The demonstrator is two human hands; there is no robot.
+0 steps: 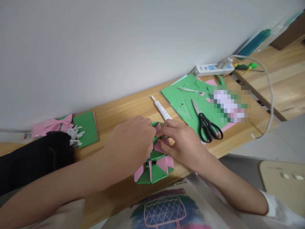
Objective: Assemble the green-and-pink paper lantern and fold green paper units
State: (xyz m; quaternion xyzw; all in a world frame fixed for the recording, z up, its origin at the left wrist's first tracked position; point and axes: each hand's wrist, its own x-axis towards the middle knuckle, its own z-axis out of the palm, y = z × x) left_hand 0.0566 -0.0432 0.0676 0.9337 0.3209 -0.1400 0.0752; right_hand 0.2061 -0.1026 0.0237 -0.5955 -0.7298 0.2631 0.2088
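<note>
A folded paper model of green and pink panels stands at the front edge of the wooden table, made of faceted sections joined together. My left hand closes over its upper left side, the fingertips curled at the rim. From the right, my right hand pinches a pink and green fold near the top with thumb and fingers. Both hands hide much of the upper section. Just behind the right hand lies a white glue tube with a narrow nozzle.
Black-handled scissors, a clear set square and a white pen lie on green paper sheets. A power strip sits by the wall. Left are green card, white paper scraps and a pink folded bow.
</note>
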